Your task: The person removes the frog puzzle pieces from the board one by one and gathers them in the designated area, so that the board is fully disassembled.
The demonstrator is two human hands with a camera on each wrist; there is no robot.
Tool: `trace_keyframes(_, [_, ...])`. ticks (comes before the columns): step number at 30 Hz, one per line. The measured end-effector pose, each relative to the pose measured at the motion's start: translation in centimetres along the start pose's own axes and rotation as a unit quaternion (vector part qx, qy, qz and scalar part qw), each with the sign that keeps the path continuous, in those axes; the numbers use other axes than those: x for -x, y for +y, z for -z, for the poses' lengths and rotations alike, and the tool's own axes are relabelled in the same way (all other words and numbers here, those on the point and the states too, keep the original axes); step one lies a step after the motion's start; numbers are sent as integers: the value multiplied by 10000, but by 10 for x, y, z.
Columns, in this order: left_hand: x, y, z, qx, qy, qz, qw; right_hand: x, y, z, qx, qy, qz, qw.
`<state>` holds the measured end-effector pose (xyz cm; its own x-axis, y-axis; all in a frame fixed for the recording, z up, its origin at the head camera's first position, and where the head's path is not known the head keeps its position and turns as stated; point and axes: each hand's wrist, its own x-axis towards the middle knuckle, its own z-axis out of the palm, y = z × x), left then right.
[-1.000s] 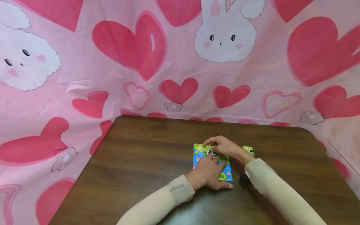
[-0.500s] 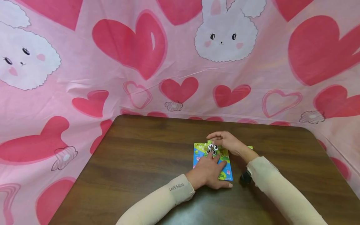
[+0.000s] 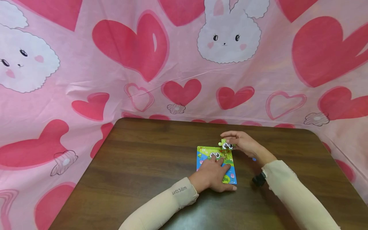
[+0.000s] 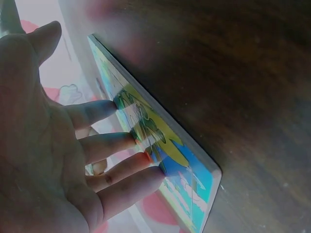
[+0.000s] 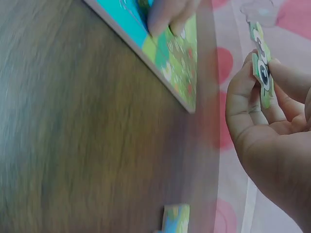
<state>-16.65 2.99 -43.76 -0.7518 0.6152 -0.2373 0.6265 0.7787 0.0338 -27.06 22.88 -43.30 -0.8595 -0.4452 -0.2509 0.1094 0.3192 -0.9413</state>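
Note:
A flat jigsaw puzzle board (image 3: 231, 177) with a green and blue cartoon picture lies on the table. My left hand (image 3: 211, 174) rests on it with fingers spread, and in the left wrist view the fingertips (image 4: 154, 174) touch its surface. A pair of big cartoon eyes shows on the board just beyond those fingers. Above the board's far right corner, my right hand (image 3: 244, 143) pinches a green jigsaw piece (image 3: 224, 144) printed with big eyes. The right wrist view shows this jigsaw piece (image 5: 264, 73) between thumb and fingers, raised off the table.
Another jigsaw piece (image 5: 177, 218), blue and green, lies on the brown wooden table (image 3: 149, 153) right of the board, mostly hidden by my right arm in the head view. A pink cloth (image 3: 184, 70) with hearts and rabbits hangs behind the table. A black device (image 3: 259, 179) sits under my right wrist.
My right hand has lifted the eyed jigsaw piece off the board and carried it up and to the right. The left hand has stayed in place on the board.

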Motion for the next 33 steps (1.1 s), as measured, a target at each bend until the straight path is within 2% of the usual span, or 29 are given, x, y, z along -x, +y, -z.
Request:
trace_keyframes(7, [1, 0, 0, -89, 81, -15, 9999, 15, 4, 21, 72, 159, 30, 9998])
trace_keyframes(15, [-1, -2, -1, -77, 74, 6, 9999, 34, 9, 44, 147, 284, -137, 9994])
trace_keyframes(22, [-1, -2, 0, -46, 23, 23, 10000, 53, 24, 69, 161, 525, -148, 9984])
trace_keyframes(33, [0, -3, 1, 50, 4, 65, 10000, 76, 48, 98, 127, 587, -206, 9980])
